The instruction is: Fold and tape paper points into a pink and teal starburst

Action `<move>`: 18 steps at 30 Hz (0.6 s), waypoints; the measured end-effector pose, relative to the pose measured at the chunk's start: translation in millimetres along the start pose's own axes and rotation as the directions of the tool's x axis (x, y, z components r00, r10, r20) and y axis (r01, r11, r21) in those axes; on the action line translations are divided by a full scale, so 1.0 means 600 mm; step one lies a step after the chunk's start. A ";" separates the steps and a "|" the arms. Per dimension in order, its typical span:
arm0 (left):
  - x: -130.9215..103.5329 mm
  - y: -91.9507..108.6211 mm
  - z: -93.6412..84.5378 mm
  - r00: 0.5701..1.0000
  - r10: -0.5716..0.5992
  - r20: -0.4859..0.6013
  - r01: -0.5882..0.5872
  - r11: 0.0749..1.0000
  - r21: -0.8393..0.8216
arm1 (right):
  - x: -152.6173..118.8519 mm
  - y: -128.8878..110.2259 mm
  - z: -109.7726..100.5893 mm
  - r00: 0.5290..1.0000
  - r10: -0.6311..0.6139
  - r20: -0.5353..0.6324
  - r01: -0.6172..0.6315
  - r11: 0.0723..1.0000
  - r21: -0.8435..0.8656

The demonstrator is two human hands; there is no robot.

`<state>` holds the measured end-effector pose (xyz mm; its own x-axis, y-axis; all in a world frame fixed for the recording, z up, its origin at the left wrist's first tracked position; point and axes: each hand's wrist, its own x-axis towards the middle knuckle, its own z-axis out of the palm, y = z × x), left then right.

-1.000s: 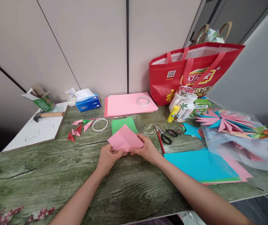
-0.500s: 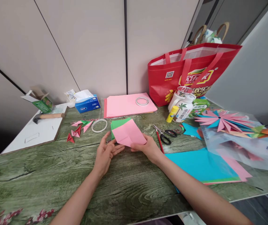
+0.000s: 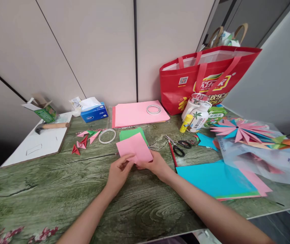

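Observation:
A square of pink paper (image 3: 135,148) with crease marks is held up over the middle of the table. My right hand (image 3: 156,165) grips its lower right corner, thumb in front. At the lower left edge, my left hand (image 3: 120,172) pinches the same sheet between thumb and fingers. Behind the pink sheet lies green paper (image 3: 132,133), partly covered by it. A roll of white tape (image 3: 107,136) is left of the green paper. Several small folded paper pieces (image 3: 80,146) in red, pink and green lie farther left.
Scissors (image 3: 178,146) and a red pencil (image 3: 172,154) lie right of my hands, near a glue stick (image 3: 186,123). Blue sheets (image 3: 216,178) are at front right. A pink paper stack (image 3: 135,114), tissue box (image 3: 94,113), red bag (image 3: 175,89) and hammer (image 3: 52,126) stand or lie farther back.
The pink paper has turned and moved slightly left and toward me, uncovering more green paper. My left hand has gone from spread fingers to pinching the sheet's lower edge.

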<state>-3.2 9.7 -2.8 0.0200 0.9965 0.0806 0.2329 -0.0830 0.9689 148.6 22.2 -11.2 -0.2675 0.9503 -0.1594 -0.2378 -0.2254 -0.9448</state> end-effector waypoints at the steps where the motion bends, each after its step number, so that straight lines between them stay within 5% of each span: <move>1: 0.003 -0.002 -0.003 0.999 0.013 -0.045 -0.012 1.000 0.023 | 0.001 0.001 -0.001 1.000 -0.008 0.003 0.008 1.000 -0.018; 6: 0.015 -0.004 -0.017 0.987 -0.018 -0.159 0.018 1.000 -0.003 | 0.006 -0.005 -0.007 0.969 -0.234 -0.080 0.230 0.971 -0.063; 9: 0.014 0.005 -0.019 0.987 -0.043 -0.153 0.040 0.999 -0.022 | 0.002 -0.013 -0.010 0.925 -0.381 0.007 0.375 0.909 -0.183; 13: 0.013 0.006 -0.018 0.992 -0.032 -0.119 0.030 0.999 -0.016 | -0.003 -0.012 -0.012 0.904 -0.398 0.159 0.428 0.813 -0.396; 18: 0.014 -0.009 -0.019 0.992 -0.009 -0.126 0.000 0.997 -0.074 | -0.005 -0.007 -0.010 0.910 -0.373 0.182 0.415 0.794 -0.444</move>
<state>-15.7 18.8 -4.8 -0.1044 0.9894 0.1005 0.1605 -0.0830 0.9835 156.2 21.6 -8.4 -0.3247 0.9094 0.2599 0.1151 0.3107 -0.9435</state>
